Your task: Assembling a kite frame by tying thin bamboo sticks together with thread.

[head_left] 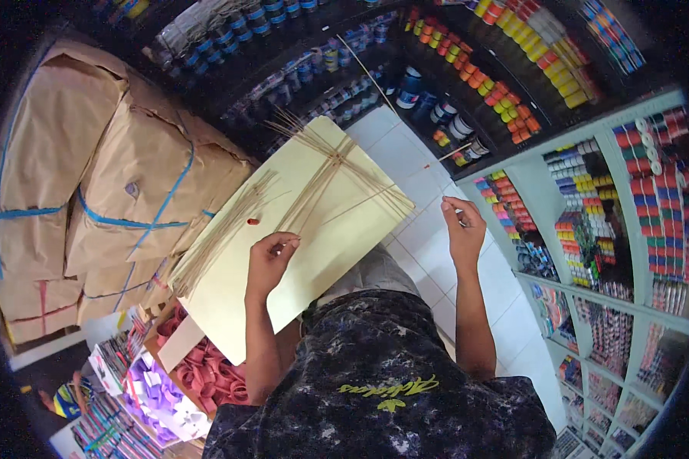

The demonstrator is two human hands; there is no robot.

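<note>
Pinning crossed thin sticks against the pale yellow board at frame centre with the left hand, fingertips curled down on them. Right hand, right of centre, pinched shut on one long stick; best kept taut and laid square across the bundle.

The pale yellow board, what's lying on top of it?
On the pale yellow board lie thin sticks, a small red ring and the left hand. Whatever is beneath it is hidden.
</note>
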